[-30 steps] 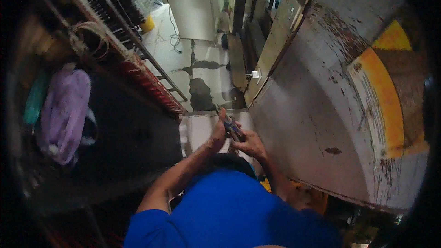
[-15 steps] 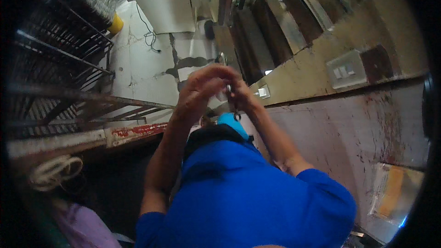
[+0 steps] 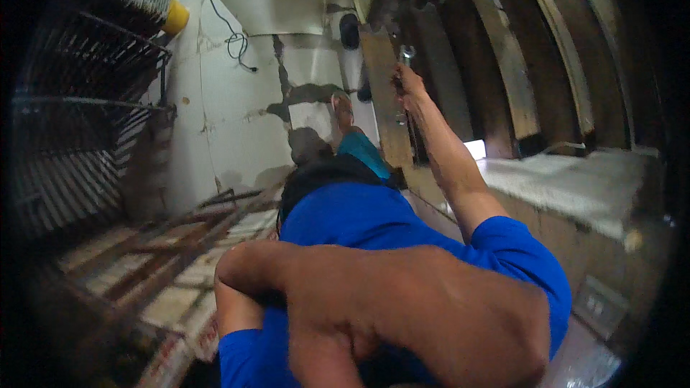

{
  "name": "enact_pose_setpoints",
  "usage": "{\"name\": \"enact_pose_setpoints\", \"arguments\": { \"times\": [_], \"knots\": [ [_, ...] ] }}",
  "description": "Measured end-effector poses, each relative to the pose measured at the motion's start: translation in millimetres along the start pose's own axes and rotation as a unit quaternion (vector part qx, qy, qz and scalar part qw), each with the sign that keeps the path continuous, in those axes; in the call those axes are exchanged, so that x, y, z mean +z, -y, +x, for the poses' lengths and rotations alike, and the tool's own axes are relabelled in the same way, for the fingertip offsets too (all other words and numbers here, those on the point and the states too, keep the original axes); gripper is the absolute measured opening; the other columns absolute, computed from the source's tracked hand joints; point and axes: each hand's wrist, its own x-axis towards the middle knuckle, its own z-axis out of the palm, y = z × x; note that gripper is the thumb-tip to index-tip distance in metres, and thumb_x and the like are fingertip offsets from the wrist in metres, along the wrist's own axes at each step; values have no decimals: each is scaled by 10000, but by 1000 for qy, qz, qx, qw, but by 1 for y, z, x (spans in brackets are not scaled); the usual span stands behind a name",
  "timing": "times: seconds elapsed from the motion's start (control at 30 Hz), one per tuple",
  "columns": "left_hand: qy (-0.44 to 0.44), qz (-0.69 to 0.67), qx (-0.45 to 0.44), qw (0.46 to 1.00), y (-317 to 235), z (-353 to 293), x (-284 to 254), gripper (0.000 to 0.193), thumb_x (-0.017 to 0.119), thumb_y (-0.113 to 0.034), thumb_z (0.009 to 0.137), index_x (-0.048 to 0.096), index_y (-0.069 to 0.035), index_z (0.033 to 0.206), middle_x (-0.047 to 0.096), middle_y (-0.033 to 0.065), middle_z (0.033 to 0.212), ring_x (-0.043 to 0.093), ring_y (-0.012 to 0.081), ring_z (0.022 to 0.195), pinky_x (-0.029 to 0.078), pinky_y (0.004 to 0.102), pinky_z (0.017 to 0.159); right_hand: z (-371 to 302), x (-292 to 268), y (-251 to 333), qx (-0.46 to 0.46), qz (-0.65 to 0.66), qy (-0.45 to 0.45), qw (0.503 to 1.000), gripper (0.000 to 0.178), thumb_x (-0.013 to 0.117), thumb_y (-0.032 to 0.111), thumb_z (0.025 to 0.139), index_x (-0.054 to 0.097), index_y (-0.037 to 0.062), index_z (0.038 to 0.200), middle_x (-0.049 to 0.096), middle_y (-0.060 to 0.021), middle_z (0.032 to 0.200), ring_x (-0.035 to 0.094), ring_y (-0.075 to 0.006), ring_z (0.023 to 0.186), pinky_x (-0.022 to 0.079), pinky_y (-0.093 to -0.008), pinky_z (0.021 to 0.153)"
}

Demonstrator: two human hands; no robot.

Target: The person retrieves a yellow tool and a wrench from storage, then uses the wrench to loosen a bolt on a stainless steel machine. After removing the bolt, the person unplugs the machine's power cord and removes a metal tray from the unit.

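Observation:
My right hand (image 3: 410,88) reaches forward beside the wooden stairs, fingers closed around a metal wrench (image 3: 407,52). The wrench's shiny end sticks out beyond the fingers; the grip hides most of its shaft. Very near the camera, my left hand (image 3: 424,302) is raised on a bent arm and looms large across my blue shirt (image 3: 345,208). Its thumb points down, while the other fingertips are out of sight, so whether it holds anything cannot be told.
Dark wooden stairs (image 3: 496,57) rise at the right, with a pale ledge (image 3: 568,187) below. A metal rack (image 3: 86,108) stands at left near a yellow container (image 3: 176,17). A black cable (image 3: 233,39) lies on the cracked floor (image 3: 194,115). Dark footwear (image 3: 349,31) sits by the stairs.
My hands were together in front of me around the wrench. Now they are apart: the right has moved forward and right with it, the left up toward the camera. The view has turned.

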Motion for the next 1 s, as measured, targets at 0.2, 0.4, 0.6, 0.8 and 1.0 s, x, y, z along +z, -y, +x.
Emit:
{"name": "enact_pose_setpoints", "arguments": {
  "times": [0.2,0.4,0.6,0.8,1.0],
  "knots": [
    [-94,529,-280,796,-120,19,-257,418,767,-274,826,638,-21,1134,657,123,1106,638,276,1048,491,372,926,208,-44,33,-101,-157,-115,976,665,726,530,768,711,-29,1127,720,-186,1083,687,-307,1017,521,-400,843],
    [-411,694,-401,434,-237,-72,-419,360,707,-216,902,627,-24,1196,681,103,1091,655,180,943,526,331,865,384,-162,27,-128,-507,-313,793,676,729,619,770,742,-3,1035,738,-190,1007,718,-340,921,552,-464,830],
    [-585,699,-352,214,-363,-122,-425,338,659,-174,914,619,-28,1217,730,80,983,662,163,880,525,312,804,400,-162,37,-90,-601,-288,740,655,665,572,847,660,-43,1075,700,-273,1035,685,-433,992,542,-531,834],
    [-529,816,-158,169,-517,-65,-471,426,745,-206,886,601,-34,1248,719,128,1007,690,218,941,536,348,825,385,-188,8,-389,-551,-291,678,513,624,474,917,636,-2,1108,702,-198,824,688,-398,706,533,-512,576],
    [-409,911,-30,47,-663,84,-512,640,843,-325,780,578,17,1251,687,186,1097,685,319,964,546,376,820,264,61,-20,-230,-562,-19,794,321,541,300,971,630,18,1096,678,-209,777,656,-397,667,501,-481,571]
  ]
}}
